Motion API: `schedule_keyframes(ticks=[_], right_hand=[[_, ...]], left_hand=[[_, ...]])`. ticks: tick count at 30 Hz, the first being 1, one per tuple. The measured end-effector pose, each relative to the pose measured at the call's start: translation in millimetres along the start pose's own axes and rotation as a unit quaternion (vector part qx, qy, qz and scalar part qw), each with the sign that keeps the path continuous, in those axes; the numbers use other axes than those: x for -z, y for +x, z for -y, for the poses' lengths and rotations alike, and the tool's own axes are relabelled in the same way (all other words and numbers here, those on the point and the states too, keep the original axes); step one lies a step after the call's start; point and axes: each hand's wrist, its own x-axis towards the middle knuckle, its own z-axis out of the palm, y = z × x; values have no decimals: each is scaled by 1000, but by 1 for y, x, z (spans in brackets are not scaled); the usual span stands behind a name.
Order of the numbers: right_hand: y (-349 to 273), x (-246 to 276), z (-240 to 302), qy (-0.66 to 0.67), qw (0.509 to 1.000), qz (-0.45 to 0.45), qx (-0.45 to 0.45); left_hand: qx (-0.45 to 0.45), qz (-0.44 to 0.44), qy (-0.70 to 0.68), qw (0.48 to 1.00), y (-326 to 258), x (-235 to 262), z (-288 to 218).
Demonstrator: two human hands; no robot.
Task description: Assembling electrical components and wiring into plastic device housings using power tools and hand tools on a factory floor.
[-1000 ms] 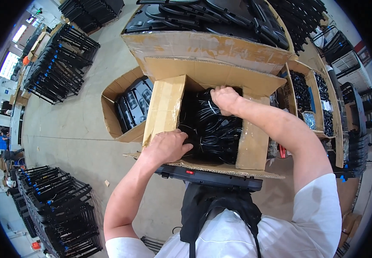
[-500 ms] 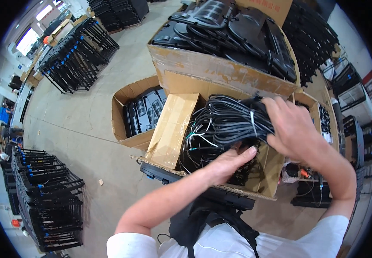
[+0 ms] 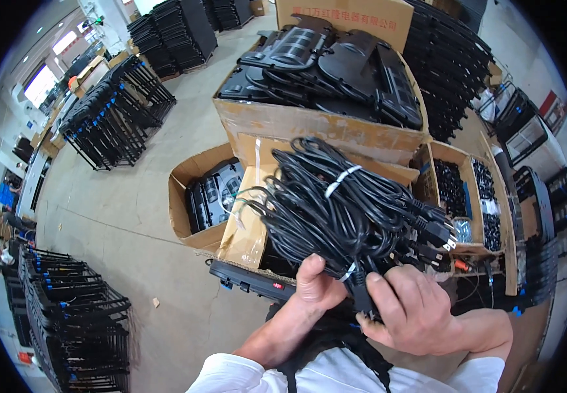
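Observation:
A thick bundle of black power cords (image 3: 336,203), bound with white ties, is lifted above an open cardboard box (image 3: 247,229). My left hand (image 3: 316,285) grips the bundle's lower end from underneath. My right hand (image 3: 411,311) holds the same end beside it, fingers wrapped round the cords. Plugs (image 3: 440,232) stick out at the bundle's right side. The box interior is mostly hidden behind the cords.
A large carton of black plastic parts (image 3: 336,59) stands behind. A smaller box of black units (image 3: 215,193) sits to the left; boxes of small black items (image 3: 470,196) to the right. A black panel (image 3: 251,281) lies before the box. Black racks (image 3: 67,321) line the concrete floor.
Both hands were reaching into the box; they have pulled the cord bundle up and toward me, and it now hangs in front of the box.

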Motion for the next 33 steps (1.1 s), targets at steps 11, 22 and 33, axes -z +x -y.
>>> schedule_keyframes(ticks=[11,22,33], right_hand=[[121,28,-80,390,854,208,-274],[129,-42,-62,584,755,214,-206],[154,-43,-37,411,900,135,44]], left_hand=[[-153,13,152,976,-44,16,-51],[-163,1,96,982,-48,14,-83],[-226,-135,331,906,-147,9,-260]])
